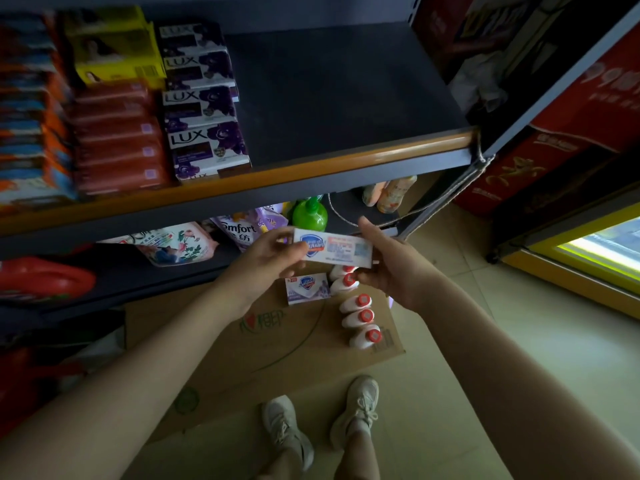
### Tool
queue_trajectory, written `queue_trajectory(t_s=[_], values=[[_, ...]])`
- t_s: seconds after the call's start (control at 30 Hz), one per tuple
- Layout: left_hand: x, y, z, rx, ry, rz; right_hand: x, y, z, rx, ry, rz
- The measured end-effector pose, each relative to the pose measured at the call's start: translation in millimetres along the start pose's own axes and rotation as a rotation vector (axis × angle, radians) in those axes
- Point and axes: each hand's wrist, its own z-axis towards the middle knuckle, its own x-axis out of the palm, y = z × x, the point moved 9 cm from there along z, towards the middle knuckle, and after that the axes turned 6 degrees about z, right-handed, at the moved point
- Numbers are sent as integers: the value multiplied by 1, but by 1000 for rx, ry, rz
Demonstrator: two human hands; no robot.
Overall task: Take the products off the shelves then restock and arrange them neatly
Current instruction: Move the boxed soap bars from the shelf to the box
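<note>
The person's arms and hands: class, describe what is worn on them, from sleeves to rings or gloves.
Both forearms are bare, with no sleeve in view. The left hand and right hand wear no gloves. No watch, bracelet or ring can be seen on either.

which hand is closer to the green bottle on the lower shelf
Left. The left hand sits just below-left of the green bottle; the right hand lies farther off, below-right.

Four Lux boxes [204,98], five white bottles [356,313]
</note>
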Motion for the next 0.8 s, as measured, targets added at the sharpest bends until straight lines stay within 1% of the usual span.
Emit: queue_trajectory(t_s=[0.03, 0.1, 0.17, 0.2, 0.27, 0.3, 0.33, 0.4, 0.43, 0.5, 0.57, 0.63, 0.7, 0.8], values=[[-1, 2, -1, -65, -5, 12, 1, -2, 0, 10, 15, -103], [1, 16, -3, -268, 19, -12, -1, -5, 1, 29, 2, -321], [6, 28, -9, -432, 83, -25, -3, -11, 5, 80, -16, -459], [7, 34, -10, -475, 116, -6, -3, -16, 8, 111, -19, -502], [7, 43, -11, -514, 119, -4, -2, -23, 14, 134, -19, -554], [5, 46, -9, -503, 95, -2, -2, -24, 16, 118, -18, -561], [2, 47, -6, -451, 66, 16, -2, -24, 17, 82, -13, -549], [-5, 42, 0, -257, 5, 74, -1, -21, 21, -24, 38, -528], [-7, 35, 1, -136, -17, 93, 2, -19, 21, -72, 89, -580], [-8, 29, -1, 70, -2, 144, 12, -17, 23, -174, 203, -821], [-9, 31, -3, 168, 22, 262, 26, -13, 29, -357, 263, -1148], [-12, 39, -2, 227, 9, 346, 43, -16, 38, -521, 309, -1380], [-12, 49, 1, 236, -7, 444, 50, -22, 56, -600, 256, -1546], [-20, 57, 4, 252, -126, 707, 42, -37, 89, -594, 92, -1729]])
